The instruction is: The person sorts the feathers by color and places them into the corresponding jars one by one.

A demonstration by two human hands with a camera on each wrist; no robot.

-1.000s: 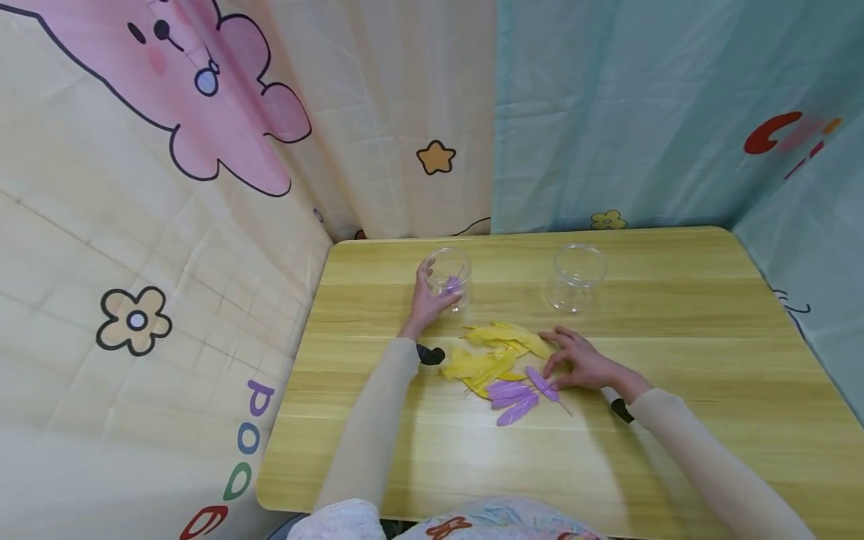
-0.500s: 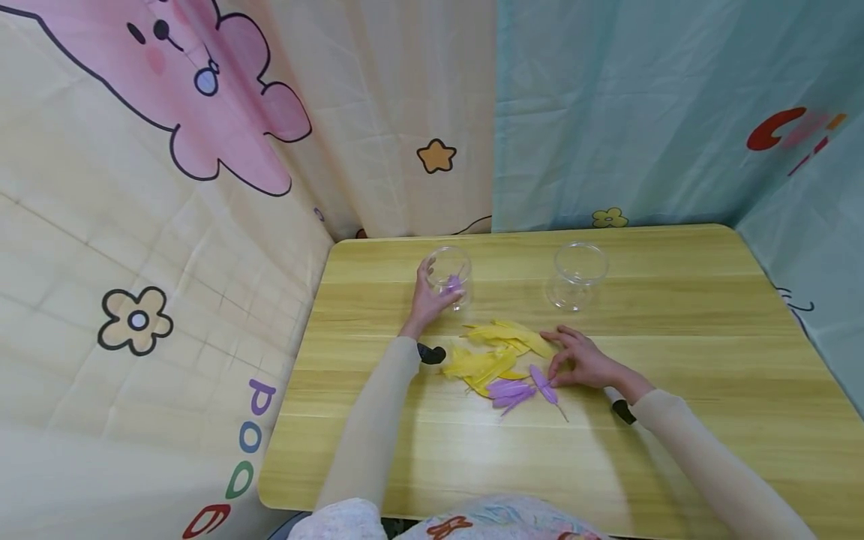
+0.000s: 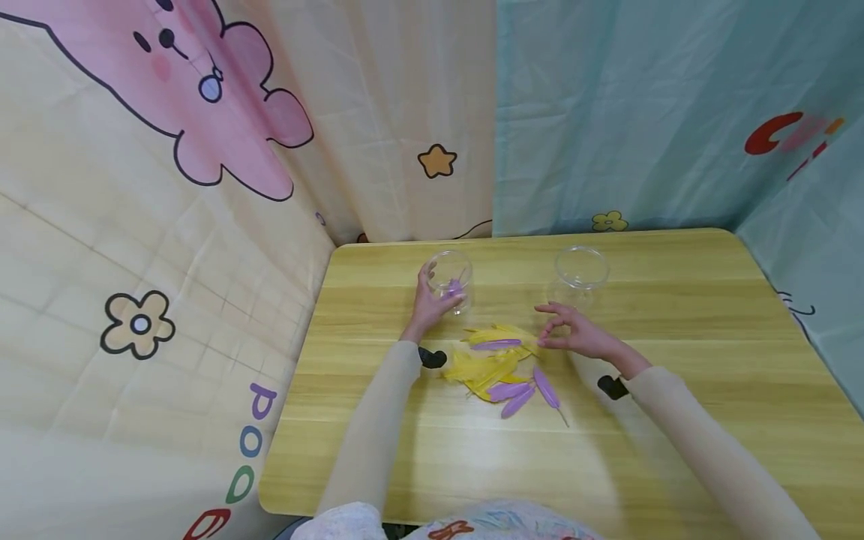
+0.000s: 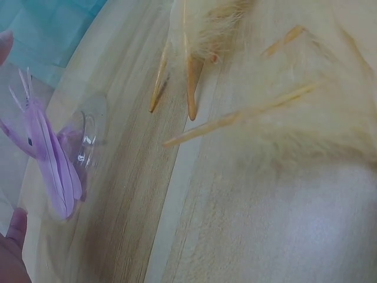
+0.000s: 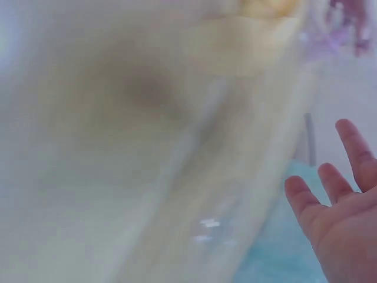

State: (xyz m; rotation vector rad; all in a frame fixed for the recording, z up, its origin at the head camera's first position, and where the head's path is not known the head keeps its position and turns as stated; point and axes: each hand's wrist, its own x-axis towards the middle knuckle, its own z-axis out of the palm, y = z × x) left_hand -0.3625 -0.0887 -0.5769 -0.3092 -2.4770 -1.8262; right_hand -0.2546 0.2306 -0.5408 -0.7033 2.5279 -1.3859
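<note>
In the head view, the left hand (image 3: 432, 304) grips a clear cup (image 3: 451, 259) from its left side, fingers and thumb around it. Purple feathers (image 4: 50, 159) stand inside the cup in the left wrist view. The right hand (image 3: 580, 335) pinches the quill end of a purple feather (image 3: 496, 345), which extends left over the yellow feathers (image 3: 479, 365). Several more purple feathers (image 3: 516, 401) lie nearer the person. Blur fills much of the right wrist view, where spread fingers (image 5: 336, 188) show but the pinch is hidden.
A second clear cup (image 3: 582, 270) stands at the back, beyond the right hand. The wooden table (image 3: 702, 315) meets hanging curtains (image 3: 607, 112) at its back and along the sides.
My right hand has moved up and slightly left from the purple feathers, carrying one over the yellow ones. The left hand still holds the cup.
</note>
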